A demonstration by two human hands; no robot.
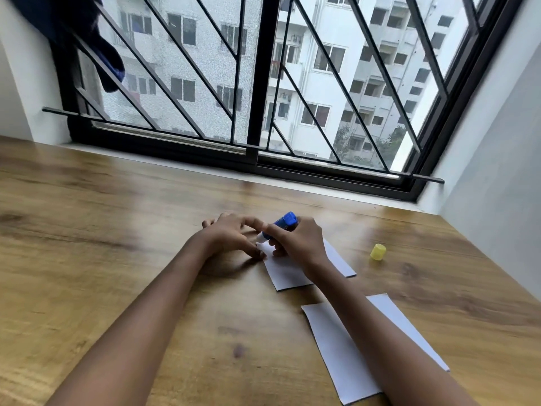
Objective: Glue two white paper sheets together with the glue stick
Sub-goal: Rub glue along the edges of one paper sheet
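Blue glue stick (pixel 282 225) is gripped in your right hand's (pixel 295 241) curled fingers (pixel 273 230), tip down beside your left hand's (pixel 229 234) spread fingertips (pixel 259 253) pressing the white sheet's (pixel 288 273) corner.

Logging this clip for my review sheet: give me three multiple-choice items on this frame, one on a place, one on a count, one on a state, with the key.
1. Where is the yellow cap?
A) on the table, off to the right
B) on the glue stick
C) on the window sill

2. How many white paper sheets lie on the table?
A) one
B) two
C) four

3. What is the right hand doing?
A) lying flat
B) gripping the glue stick
C) holding the cap

Key:
1 A: the cap stands alone on the wood.
2 B: the far sheet lies under the hands, and the near sheet under the right forearm.
3 B: its fingers curl round the blue stick, tip down at the far sheet, whose edge the left hand touches.
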